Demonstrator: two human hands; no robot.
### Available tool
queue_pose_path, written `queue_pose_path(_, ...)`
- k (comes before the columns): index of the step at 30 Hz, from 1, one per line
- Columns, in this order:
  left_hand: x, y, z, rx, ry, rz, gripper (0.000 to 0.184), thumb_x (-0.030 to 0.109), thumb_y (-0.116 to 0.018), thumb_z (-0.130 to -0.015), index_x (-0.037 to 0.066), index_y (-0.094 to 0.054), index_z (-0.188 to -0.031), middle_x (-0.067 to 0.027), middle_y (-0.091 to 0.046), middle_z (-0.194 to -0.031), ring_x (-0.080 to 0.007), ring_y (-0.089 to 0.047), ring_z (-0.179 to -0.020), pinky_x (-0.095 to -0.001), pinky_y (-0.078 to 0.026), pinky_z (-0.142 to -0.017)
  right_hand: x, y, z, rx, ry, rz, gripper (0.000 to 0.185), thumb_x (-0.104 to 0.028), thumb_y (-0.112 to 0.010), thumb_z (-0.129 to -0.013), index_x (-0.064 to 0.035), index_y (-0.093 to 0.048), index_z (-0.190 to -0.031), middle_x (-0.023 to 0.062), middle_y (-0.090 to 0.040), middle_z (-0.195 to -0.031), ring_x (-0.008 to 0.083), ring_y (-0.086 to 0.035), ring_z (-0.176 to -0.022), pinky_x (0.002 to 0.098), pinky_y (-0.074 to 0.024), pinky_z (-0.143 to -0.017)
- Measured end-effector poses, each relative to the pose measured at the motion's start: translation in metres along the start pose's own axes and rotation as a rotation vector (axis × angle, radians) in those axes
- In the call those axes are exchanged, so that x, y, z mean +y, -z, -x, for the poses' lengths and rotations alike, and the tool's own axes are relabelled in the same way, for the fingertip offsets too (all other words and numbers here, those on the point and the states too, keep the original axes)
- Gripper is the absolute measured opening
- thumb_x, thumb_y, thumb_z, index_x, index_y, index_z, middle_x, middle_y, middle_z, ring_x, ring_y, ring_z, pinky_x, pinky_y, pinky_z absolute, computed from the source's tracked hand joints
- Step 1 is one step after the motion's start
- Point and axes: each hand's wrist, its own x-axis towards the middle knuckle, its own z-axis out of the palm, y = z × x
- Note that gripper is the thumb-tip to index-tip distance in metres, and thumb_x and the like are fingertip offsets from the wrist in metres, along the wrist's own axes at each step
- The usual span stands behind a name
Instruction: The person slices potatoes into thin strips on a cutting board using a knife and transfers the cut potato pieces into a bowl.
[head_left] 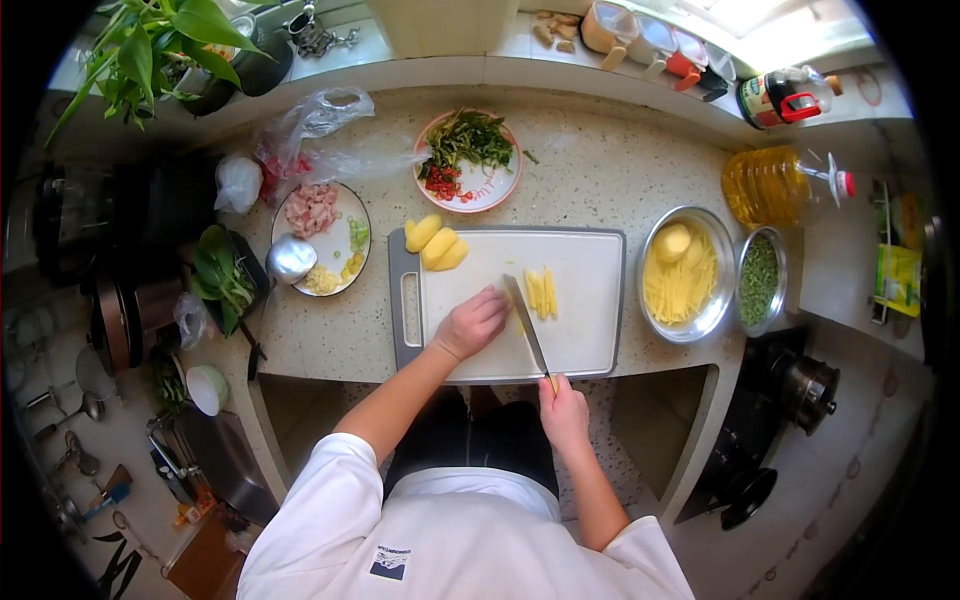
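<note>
My right hand is wrapped round the handle of a knife, whose blade reaches up over the white cutting board. On the board's middle, my left hand has its fingers bent together beside the blade; a little pale yellow food shows at the fingertips, too small to make out. Right of the blade lie cut yellow strips. Peeled yellow pieces sit at the board's upper left corner.
Left of the board stands a plate with meat and a spoon. A plate of chopped greens is behind. Metal bowls and an oil bottle stand right.
</note>
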Motion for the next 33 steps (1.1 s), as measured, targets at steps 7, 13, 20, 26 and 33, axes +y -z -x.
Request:
queue_pose_path(7, -0.001, 0.002, 0.003, -0.026, 0.039, 0.054, 0.03, -0.003, -0.076, -0.078, 0.0, -0.074, -0.108, -0.0112, -0.072, -0.109, -0.0285, -0.071, -0.106, -0.0437, -0.061, -0.101, 0.021, -0.027, -0.012, 0.057, -0.01, -0.356, 0.037, -0.037, -0.059, -0.106, -0.0017, -0.06, -0.095, 0.0274, -0.066, -0.079, 0.0501, -0.067, -0.08, 0.0556, -0.0508, -0.065)
queue_pose_path(13, 0.003, 0.014, 0.016, -0.01, 0.025, 0.015, 0.033, -0.002, -0.076, -0.077, 0.001, -0.074, -0.11, -0.0113, -0.072, -0.115, -0.0291, -0.07, -0.11, -0.0442, -0.059, -0.103, 0.012, 0.003, 0.006, 0.067, 0.085, -0.221, 0.036, -0.037, -0.06, -0.105, -0.0025, -0.06, -0.095, 0.0263, -0.066, -0.077, 0.0497, -0.067, -0.078, 0.055, -0.0512, -0.064)
queue_pose_path(20, 0.001, 0.014, 0.012, -0.022, -0.025, -0.036, 0.035, 0.0, -0.075, -0.075, -0.002, -0.073, -0.11, -0.0121, -0.07, -0.116, -0.0287, -0.069, -0.111, -0.0441, -0.057, -0.106, 0.015, -0.003, 0.007, 0.033, 0.111, -0.139, 0.033, -0.038, -0.062, -0.104, -0.0051, -0.063, -0.099, 0.0262, -0.068, -0.077, 0.0496, -0.068, -0.077, 0.0562, -0.0529, -0.065)
queue_pose_path(26, 0.001, 0.013, 0.013, -0.046, -0.007, -0.041, 0.037, 0.001, -0.074, -0.075, -0.001, -0.074, -0.112, -0.0111, -0.071, -0.115, -0.0282, -0.068, -0.112, -0.0435, -0.056, -0.107, 0.011, -0.001, 0.005, 0.013, 0.079, -0.085, 0.033, -0.039, -0.062, -0.104, -0.0056, -0.063, -0.1, 0.026, -0.069, -0.078, 0.0497, -0.068, -0.078, 0.0576, -0.0537, -0.067)
queue_pose_path(33, 0.001, 0.014, 0.014, -0.076, -0.005, -0.047, 0.041, 0.003, -0.074, -0.073, 0.0, -0.074, -0.114, -0.0111, -0.07, -0.117, -0.0275, -0.068, -0.114, -0.0436, -0.054, -0.109, 0.012, -0.014, -0.004, 0.04, 0.026, -0.022, 0.034, -0.039, -0.06, -0.104, -0.0051, -0.063, -0.1, 0.0267, -0.069, -0.079, 0.0507, -0.068, -0.08, 0.0581, -0.0535, -0.067)
